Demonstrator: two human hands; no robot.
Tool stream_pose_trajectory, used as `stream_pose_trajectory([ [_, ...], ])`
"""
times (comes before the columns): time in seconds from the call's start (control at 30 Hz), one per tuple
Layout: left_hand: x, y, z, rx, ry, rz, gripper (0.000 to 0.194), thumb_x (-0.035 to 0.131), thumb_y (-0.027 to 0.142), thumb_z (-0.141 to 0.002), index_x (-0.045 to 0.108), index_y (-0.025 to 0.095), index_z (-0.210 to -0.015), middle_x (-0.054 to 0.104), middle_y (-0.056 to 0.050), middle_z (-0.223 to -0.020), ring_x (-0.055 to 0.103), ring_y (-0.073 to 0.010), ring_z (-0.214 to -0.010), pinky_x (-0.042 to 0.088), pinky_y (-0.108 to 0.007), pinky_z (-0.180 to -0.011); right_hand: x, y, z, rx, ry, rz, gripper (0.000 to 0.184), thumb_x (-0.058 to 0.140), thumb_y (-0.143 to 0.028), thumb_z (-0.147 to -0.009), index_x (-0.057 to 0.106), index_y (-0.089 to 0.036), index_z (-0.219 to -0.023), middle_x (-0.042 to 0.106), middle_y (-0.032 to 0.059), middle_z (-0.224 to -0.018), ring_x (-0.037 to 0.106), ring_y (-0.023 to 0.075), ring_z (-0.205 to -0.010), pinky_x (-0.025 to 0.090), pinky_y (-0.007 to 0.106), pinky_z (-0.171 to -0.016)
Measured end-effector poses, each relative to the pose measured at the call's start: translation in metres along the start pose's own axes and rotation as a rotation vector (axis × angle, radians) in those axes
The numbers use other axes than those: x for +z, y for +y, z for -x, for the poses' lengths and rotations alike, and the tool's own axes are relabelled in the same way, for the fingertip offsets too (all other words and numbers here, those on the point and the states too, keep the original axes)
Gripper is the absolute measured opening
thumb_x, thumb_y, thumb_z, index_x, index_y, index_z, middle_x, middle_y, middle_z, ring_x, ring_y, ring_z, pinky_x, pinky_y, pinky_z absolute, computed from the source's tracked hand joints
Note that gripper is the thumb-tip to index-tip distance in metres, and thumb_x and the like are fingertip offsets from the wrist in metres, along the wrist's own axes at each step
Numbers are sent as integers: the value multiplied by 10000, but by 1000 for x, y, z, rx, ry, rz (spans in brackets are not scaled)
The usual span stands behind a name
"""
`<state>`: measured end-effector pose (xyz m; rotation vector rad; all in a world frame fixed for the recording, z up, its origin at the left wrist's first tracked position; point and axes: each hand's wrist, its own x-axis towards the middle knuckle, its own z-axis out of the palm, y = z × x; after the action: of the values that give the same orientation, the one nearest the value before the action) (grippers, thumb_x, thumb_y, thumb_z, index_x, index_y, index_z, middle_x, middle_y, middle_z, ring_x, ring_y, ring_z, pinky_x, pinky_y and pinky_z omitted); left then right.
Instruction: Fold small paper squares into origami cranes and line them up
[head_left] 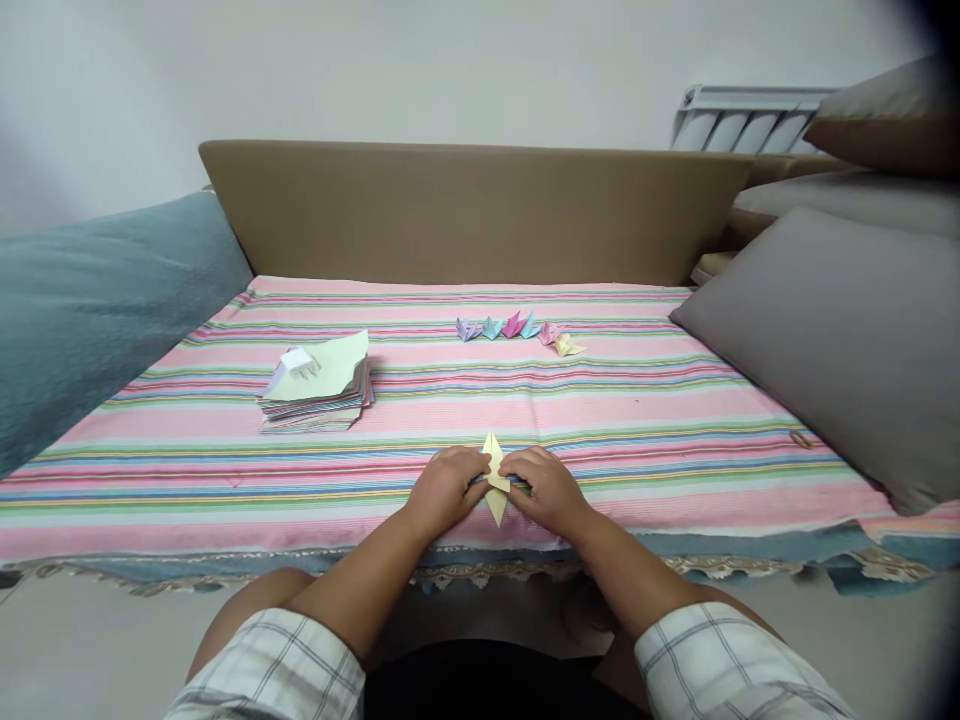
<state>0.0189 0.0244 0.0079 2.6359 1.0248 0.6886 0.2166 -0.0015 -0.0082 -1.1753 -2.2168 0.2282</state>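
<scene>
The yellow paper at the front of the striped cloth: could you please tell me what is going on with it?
A person holds the folded yellow paper between both hands, the left hand at one side and the right hand at the other. Farther back on the striped cloth stand several small folded paper pieces in different colours. A paper stack lies to the left, with a small white object on top.

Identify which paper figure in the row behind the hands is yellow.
The rightmost paper figure; the other figures are purple, blue or pink.
</scene>
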Motion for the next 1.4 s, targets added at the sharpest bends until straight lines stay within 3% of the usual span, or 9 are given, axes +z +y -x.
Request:
stream_pose_trajectory([
  [0.2, 3, 1, -2, -6, 33, -15, 162, 517, 278, -839, 662, 206, -853, 679, -59, -997, 592, -202, -982, 451, -385, -880, 4, -2, -3, 73, 41, 10, 133, 514, -290, -850, 611, -212, -803, 602, 56, -924, 511, 205, -903, 413, 358, -800],
  [0.37, 6, -2, -4, -60, 89, -15, 147, 562, 271, -806, 679, 195, -756, 643, -72, -1085, 564, -216, -1025, 442, -396, -890, 5, 0, -4, 115, 31, -28, 131, 523, -306, -847, 587, -209, -786, 587, 49, -912, 497, 205, -888, 406, 367, -804],
  [0.83, 8, 0, -8, -166, 76, 21, 165, 540, 244, -804, 655, 191, -698, 660, -59, -1038, 556, -215, -1040, 426, -383, -900, 6, -1, -6, 172, 28, -104, 79, 556, -280, -826, 581, -210, -801, 587, 41, -915, 485, 199, -903, 385, 350, -820],
  [1.0, 8, -1, -7, -167, 106, 29, 142, 564, 262, -787, 633, 194, -682, 667, -62, -1009, 555, -217, -1047, 423, -379, -897, 10, -3, -8, 241, 78, -106, 85, 558, -231, -808, 564, -203, -728, 590, 37, -866, 489, 194, -875, 379, 346, -817],
  [1.4, 6, 4, -13, -249, 51, -49, 174, 564, 244, -768, 614, 195, -609, 644, -63, -1082, 534, -230, -1050, 409, -392, -909, 14, -7, -11, 347, 179, -185, 140, 547, -256, -788, 605, -202, -672, 608, 50, -864, 527, 195, -886, 385, 354, -838],
])
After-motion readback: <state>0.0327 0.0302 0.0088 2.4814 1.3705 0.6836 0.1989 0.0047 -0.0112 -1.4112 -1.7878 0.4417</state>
